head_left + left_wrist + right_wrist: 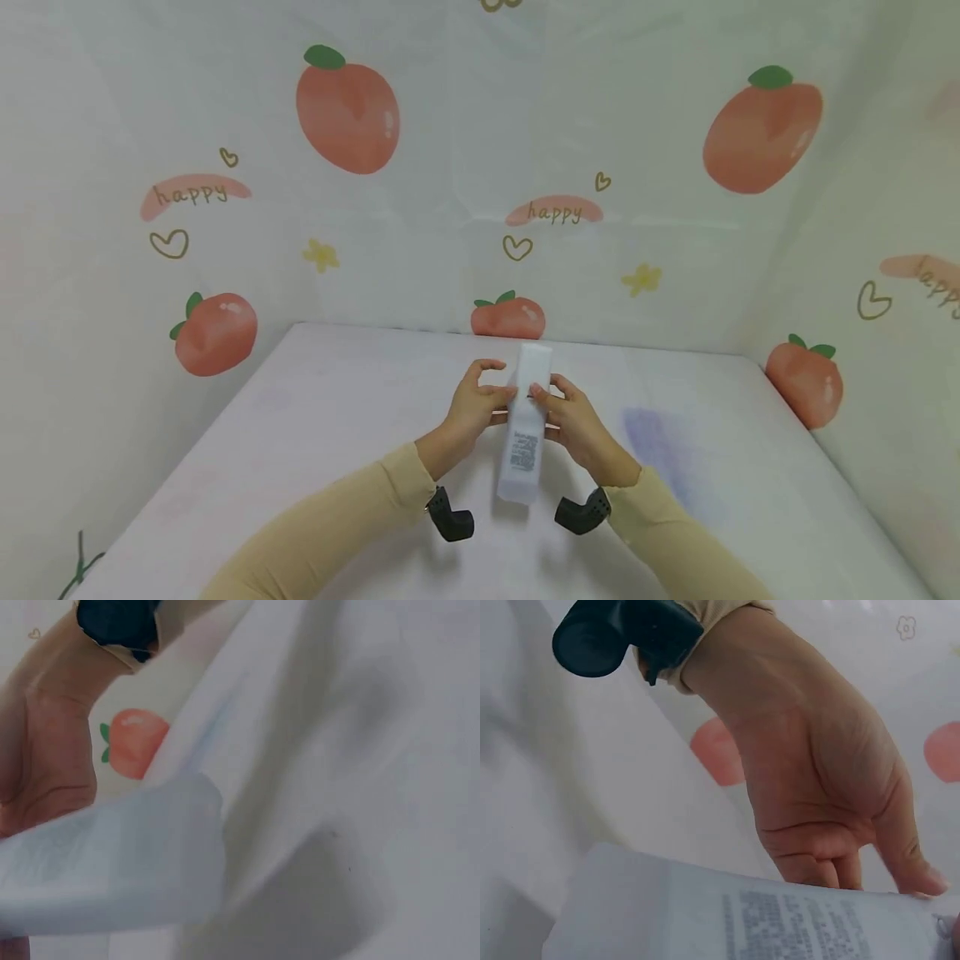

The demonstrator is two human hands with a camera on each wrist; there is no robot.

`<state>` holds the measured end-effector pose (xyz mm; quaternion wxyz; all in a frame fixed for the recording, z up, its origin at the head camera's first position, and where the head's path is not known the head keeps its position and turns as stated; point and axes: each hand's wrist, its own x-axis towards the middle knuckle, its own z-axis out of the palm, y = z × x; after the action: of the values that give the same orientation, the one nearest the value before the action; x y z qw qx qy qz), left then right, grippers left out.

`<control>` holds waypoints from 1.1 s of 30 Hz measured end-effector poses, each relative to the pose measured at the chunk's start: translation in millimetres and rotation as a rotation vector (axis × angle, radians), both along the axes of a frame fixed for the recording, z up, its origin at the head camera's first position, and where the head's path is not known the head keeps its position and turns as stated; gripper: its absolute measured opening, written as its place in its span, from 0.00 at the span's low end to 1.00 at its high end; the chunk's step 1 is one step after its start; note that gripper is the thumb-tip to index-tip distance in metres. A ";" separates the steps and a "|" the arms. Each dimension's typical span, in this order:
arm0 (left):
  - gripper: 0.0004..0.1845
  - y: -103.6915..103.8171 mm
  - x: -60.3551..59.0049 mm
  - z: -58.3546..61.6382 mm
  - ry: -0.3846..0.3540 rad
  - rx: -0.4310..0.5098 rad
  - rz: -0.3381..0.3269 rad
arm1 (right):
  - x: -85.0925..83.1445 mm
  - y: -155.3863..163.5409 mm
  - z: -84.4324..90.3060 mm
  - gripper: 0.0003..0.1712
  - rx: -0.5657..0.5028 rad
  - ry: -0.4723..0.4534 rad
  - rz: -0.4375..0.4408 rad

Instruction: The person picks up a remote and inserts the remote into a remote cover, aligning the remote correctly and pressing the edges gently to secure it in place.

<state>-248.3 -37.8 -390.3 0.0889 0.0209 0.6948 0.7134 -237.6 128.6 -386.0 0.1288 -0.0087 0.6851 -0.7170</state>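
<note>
A long white container (523, 442) with grey printed text on its lower front stands out in the middle of the head view, held above the table. Whether it is a bottle or a tube I cannot tell. My left hand (468, 410) grips its left side, one finger raised clear of it. On the opposite side my right hand (583, 423) holds it, thumb on the front near a small dark mark and fingers behind. The container's plain end (172, 855) fills the lower left of the left wrist view. In the right wrist view its printed side (787, 922) shows beneath my palm.
A white-covered table (360, 517) lies below, with a purple-blue stain (660, 454) to the right. Fabric walls (450, 167) printed with red fruit enclose the back and sides. Black wrist devices (583, 512) are strapped on both wrists.
</note>
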 end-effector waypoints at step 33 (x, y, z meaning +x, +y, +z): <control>0.27 4.1 -1.1 7.8 -0.090 -0.190 -0.162 | -22.9 1.7 -8.1 0.11 -0.278 -0.146 -0.172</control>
<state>-249.4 -33.7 -382.4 0.1786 0.0363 0.7504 0.6353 -260.5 130.3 -394.2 0.1140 0.0846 0.5664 -0.8118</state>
